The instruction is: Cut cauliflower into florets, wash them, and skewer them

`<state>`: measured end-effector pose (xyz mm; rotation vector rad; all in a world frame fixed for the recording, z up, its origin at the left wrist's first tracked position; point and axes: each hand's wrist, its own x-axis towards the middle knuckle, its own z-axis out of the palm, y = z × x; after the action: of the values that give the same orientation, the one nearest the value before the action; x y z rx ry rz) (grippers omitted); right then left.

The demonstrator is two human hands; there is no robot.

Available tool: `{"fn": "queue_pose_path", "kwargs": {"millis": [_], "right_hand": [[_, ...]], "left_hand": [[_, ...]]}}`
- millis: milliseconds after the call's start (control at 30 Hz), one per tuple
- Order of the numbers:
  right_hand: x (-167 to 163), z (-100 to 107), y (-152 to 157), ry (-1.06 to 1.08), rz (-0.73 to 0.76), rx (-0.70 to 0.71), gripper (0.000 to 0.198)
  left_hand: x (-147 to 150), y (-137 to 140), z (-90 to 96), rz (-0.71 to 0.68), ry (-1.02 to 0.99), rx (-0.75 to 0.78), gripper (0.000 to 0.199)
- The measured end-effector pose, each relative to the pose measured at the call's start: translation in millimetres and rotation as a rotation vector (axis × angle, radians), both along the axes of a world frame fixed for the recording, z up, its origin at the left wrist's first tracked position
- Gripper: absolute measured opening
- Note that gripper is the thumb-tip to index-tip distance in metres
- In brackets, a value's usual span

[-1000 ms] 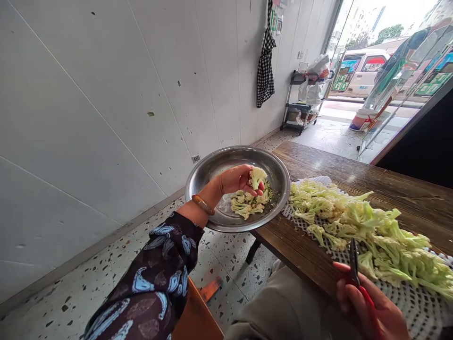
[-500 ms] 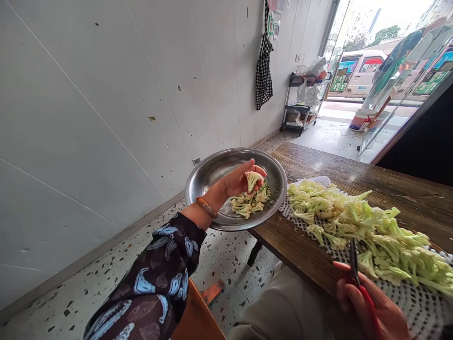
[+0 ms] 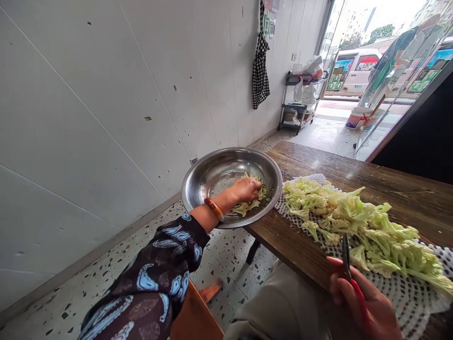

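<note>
My left hand (image 3: 247, 190) reaches palm down into a wide steel basin (image 3: 198, 182). Its fingers curl closed over the cut cauliflower florets (image 3: 244, 209) lying there; the fingertips and the piece in them are mostly hidden. At the lower right, my right hand (image 3: 368, 302) is wrapped round red-handled scissors (image 3: 346, 250), dark blades pointing up and away from me. Just beyond the blades, a long heap of pale green cauliflower (image 3: 368, 222) is spread over white foam netting (image 3: 399, 300).
The dark wooden table (image 3: 304, 158) carries the heap, and the basin overhangs its left corner. A white wall (image 3: 106, 94) runs along the left. Farther back are a shelf cart (image 3: 295, 101), a bucket (image 3: 358, 118) and a glass door. An orange stool (image 3: 194, 314) is below my left arm.
My left hand has turned from palm up, with a floret showing, to palm down and lowered onto the florets in the basin. My right hand keeps its hold on the scissors. The view has shifted slightly.
</note>
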<state>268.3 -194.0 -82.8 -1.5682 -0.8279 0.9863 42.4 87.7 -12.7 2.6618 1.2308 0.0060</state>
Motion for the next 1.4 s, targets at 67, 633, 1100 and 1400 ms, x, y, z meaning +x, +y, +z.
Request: {"fn": "queue_pose_path", "kwargs": {"millis": [67,633,1100,1400], "right_hand": [[0.4,-0.2,-0.4,-0.02,0.001,-0.001,0.052],[-2.3,7.3,-0.5,0.026,-0.029,-0.016,0.053],[-4.7,7.1,-0.1,0.022,-0.043,0.037,0.05],[-2.1,6.5,-1.6,-0.033,0.008,0.01,0.05]], "left_hand": [[-0.9,4.7,0.2,0.037,-0.118,-0.035,0.008],[-41.9,32.8,-4.7,0.514,-0.854,-0.294,0.029],[-14.2,41.5,-13.0,0.223,-0.283,-0.106,0.008],[-12.1,52.7,-14.0,0.366,-0.34,-0.07,0.015]]}}
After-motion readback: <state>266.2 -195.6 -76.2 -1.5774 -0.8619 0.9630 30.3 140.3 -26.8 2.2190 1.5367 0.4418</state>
